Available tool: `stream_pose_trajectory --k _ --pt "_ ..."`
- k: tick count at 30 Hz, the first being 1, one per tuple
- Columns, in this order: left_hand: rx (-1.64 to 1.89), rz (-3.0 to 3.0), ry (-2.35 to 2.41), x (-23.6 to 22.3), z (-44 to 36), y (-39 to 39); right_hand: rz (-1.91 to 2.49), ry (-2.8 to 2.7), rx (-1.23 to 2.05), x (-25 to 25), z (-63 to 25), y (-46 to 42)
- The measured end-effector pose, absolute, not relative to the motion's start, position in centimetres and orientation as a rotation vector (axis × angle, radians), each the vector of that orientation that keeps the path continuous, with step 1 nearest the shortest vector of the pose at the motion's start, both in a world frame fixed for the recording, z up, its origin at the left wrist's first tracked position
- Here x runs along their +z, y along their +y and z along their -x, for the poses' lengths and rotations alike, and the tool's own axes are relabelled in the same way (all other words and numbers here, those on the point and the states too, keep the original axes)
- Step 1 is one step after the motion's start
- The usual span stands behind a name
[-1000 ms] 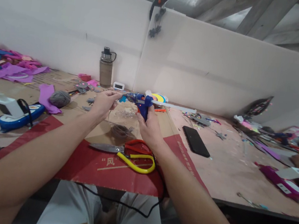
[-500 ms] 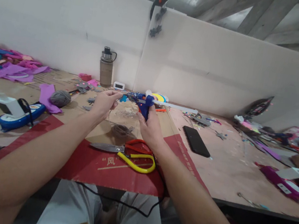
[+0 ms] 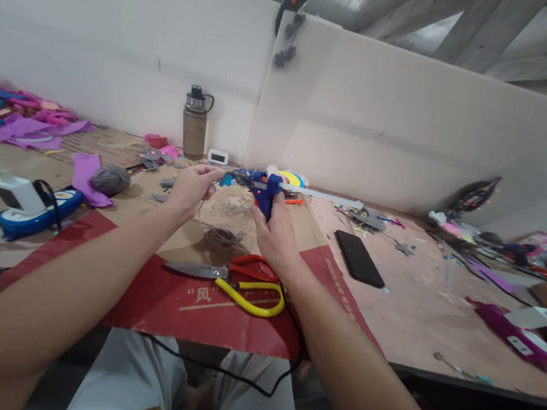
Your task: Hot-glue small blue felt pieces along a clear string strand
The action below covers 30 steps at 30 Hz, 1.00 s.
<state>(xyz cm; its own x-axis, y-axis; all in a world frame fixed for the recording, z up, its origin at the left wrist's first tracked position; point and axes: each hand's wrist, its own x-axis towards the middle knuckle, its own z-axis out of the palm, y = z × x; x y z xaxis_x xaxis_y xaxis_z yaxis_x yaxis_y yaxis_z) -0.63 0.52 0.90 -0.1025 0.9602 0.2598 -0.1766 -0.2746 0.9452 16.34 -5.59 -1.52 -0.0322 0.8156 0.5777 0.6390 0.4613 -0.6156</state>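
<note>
The blue glue gun [image 3: 268, 203] is in the right grip [image 3: 277, 232], which is wrapped around its handle. It is up over the tabletop [image 3: 421, 312], between the front edge and the back edge. The gun is long from side to side. Its tip points left, at the left grip [image 3: 194, 188], and a clear glue stick [image 3: 322, 196] pokes out to the right. The tip is just beside the left grip, but I can't tell if they touch. The left grip looks pinched around a thin thread [image 3: 201, 210]. Anything else in those fingers is too small to see. A blue bit [image 3: 227, 179] is by the tip; held or lying down, I can't tell.
</note>
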Motion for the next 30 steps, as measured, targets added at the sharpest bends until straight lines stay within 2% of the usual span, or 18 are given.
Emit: stream_pose_trajectory --k 30 --pt "1.544 -1.235 0.997 1.03 0.61 0.43 1.209 -1.716 0.227 -1.51 -16.26 -5.66"
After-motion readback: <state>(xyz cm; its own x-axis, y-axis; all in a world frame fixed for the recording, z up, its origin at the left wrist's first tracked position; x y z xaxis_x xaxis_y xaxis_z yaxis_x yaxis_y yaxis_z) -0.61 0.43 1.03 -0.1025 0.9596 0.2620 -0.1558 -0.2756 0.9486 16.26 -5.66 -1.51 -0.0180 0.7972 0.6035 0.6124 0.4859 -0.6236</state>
